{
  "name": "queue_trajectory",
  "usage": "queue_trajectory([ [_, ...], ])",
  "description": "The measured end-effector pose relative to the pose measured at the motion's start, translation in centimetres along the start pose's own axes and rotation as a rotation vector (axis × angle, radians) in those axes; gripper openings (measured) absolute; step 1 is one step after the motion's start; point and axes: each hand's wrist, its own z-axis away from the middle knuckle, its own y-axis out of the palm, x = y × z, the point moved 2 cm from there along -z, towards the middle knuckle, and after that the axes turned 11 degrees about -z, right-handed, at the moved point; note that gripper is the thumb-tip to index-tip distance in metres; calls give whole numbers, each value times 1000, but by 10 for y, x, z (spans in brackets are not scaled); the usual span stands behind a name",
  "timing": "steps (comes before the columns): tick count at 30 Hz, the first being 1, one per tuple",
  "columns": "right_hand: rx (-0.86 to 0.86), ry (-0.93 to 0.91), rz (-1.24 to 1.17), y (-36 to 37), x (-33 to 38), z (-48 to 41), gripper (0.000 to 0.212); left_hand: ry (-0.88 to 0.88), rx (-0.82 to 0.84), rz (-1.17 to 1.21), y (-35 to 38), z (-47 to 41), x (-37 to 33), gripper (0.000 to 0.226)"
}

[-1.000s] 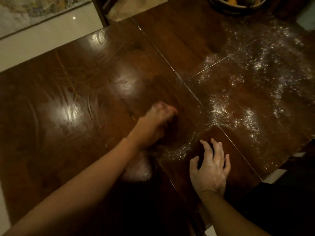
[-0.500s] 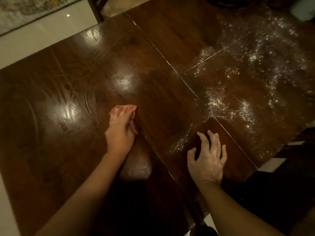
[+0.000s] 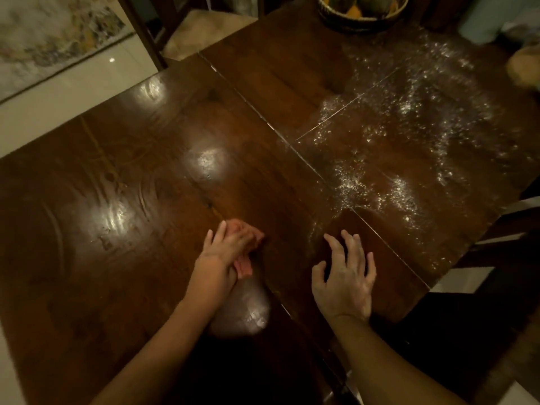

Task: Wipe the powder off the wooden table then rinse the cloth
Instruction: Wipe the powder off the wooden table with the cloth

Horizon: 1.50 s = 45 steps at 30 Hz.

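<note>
Presses a pink cloth onto the wooden table with the left hand. Fingers laid mostly straight over it, no clear curl round it. Cloth bunched under the palm, showing past the fingertips and again at the thumb side. Sits on the near-middle of the top, on the glossy side.

Rests the right hand on the wood just right of the cloth hand, apart from it. Fingers spread wide, tips down, palm a little arched, holding nothing.

White powder scattered over the right and far-right part of the top. Thickest in patches along the panel seams, thinner toward the far corner. Nearest patch just beyond the right hand's fingertips, with a faint streak running down between the two hands. Cloth well apart from the main spread.

Left half of the top shiny, with several lamp glare spots and curved smear marks.

Woven basket of fruit at the far edge, touching the top, just beyond the powder. Pale tiled floor past the left edge.
</note>
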Motion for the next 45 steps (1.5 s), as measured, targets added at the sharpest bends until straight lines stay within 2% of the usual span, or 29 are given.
queue_trajectory([
  [2, 11, 6, -18, -3, 2, 1, 52, -236, -31, 9, 7, -30, -21, 55],
  [4, 43, 37, -77, -8, 4, 0, 50, -268, -15, 0, 10, -52, -54, 56],
  [7, 178, 144, -178, -32, 12, -16, 44, -68, 134, 13, 21, -58, -92, 67],
  [9, 315, 144, -157, -62, 16, -32, 33, 234, 99, -11, 20, -49, -103, 71],
  [11, 409, 154, -210, -100, 15, -44, 25, 487, 158, -48, 26, -30, -106, 78],
  [14, 389, 96, -191, -155, -1, -47, 31, 543, 437, 5, 38, -19, -111, 58],
  [17, 323, -10, -70, -197, -22, -36, 38, 348, 538, -32, 57, -56, -123, 62],
  [18, 312, -25, -30, -207, -31, -31, 39, 256, 518, -55, 60, -73, -129, 65],
  [22, 254, -161, 128, -224, -68, -4, 36, -148, 72, 82, 55, -115, -164, 62],
  [24, 206, -238, 124, -223, -78, 7, 34, -184, -4, 56, 62, -124, -193, 57],
  [26, 195, -255, 101, -224, -79, 9, 38, 37, 65, 38, 78, -123, -217, 59],
  [29, 277, -341, 88, -230, -82, 9, 39, 523, 316, -20, 95, -94, -230, 56],
  [31, 341, -430, 51, -237, -90, 11, 30, 663, 362, -98, 86, -82, -219, 53],
  [33, 384, -499, 25, -241, -97, 13, 32, 593, 304, -68, 64, -75, -212, 45],
  [35, 403, -543, 19, -244, -100, 12, 36, 316, 187, 10, 46, -86, -197, 32],
  [36, 417, -555, 14, -245, -100, 11, 37, 156, 120, -19, 48, -99, -184, 35],
  [38, 469, -573, -1, -246, -102, 6, 37, -144, 125, -148, 53, -132, -173, 52],
  [40, 541, -592, -4, -247, -104, 1, 39, -285, 109, -166, 69, -157, -189, 57],
  [42, 564, -615, -3, -247, -105, -3, 40, -253, 123, -97, 83, -171, -229, 56],
  [45, 597, -633, -40, -249, -104, -4, 37, 96, 240, 15, 113, -173, -293, 40],
])
